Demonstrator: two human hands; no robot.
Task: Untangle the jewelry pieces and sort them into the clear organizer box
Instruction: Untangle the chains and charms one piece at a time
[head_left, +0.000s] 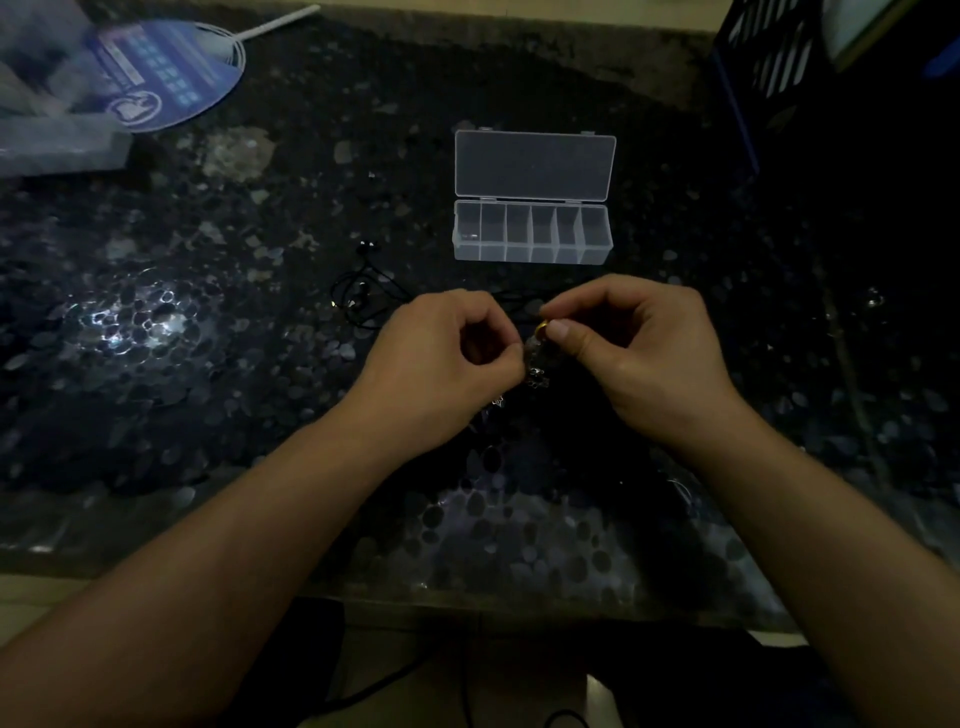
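A small tangle of jewelry (535, 364) with a gold ring at its top hangs between my two hands above the dark stone counter. My left hand (447, 358) pinches the tangle from the left with curled fingers. My right hand (634, 348) pinches its gold top between thumb and forefinger. A clear organizer box (532, 249) with several compartments stands open just beyond the hands, its lid (534, 165) laid back. A small item shows in its leftmost compartment. A black cord necklace (363, 296) lies loose on the counter to the left of my hands.
The counter (208, 364) is dark speckled stone and dimly lit. A round blue hand fan (171, 73) and pale plastic packaging (57, 135) lie at the far left. A dark blue crate (779, 62) stands at the far right. The counter's front edge runs near my forearms.
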